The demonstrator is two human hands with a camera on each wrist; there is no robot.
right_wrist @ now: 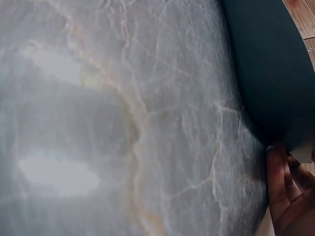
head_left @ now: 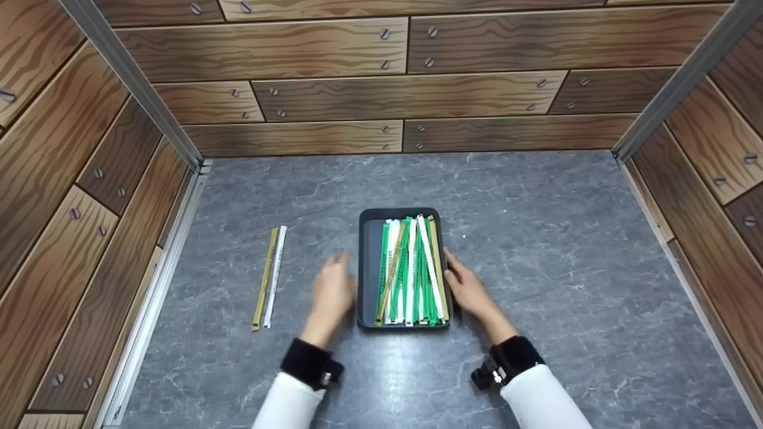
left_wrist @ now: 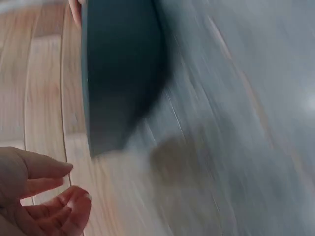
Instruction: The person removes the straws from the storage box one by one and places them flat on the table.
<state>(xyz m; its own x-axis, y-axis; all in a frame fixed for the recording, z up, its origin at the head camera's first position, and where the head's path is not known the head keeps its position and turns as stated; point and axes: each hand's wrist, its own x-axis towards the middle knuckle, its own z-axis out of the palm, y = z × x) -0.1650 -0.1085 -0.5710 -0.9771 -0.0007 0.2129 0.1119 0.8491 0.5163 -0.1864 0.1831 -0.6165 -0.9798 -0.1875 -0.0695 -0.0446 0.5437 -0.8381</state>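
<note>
A dark rectangular tray point(head_left: 371, 268) sits on the grey marbled surface. In it lies a bundle of thin plastic strip seals point(head_left: 411, 271), green, white and gold, roughly lengthwise. My left hand point(head_left: 332, 289) is blurred just left of the tray; the left wrist view shows its loosely bent fingers point(left_wrist: 74, 209) holding nothing, apart from the tray wall point(left_wrist: 118, 69). On the other side, my right hand point(head_left: 471, 292) rests its fingertips against the tray's right wall. The right wrist view shows those fingers point(right_wrist: 278, 182) fairly straight at the wall's lower edge.
Left of the tray, a gold strip seal point(head_left: 264, 280) and a white strip seal point(head_left: 275, 277) lie side by side on the surface. Wood-patterned panels point(head_left: 405, 98) close off the back and both sides, with metal rails point(head_left: 143, 101) at the corners.
</note>
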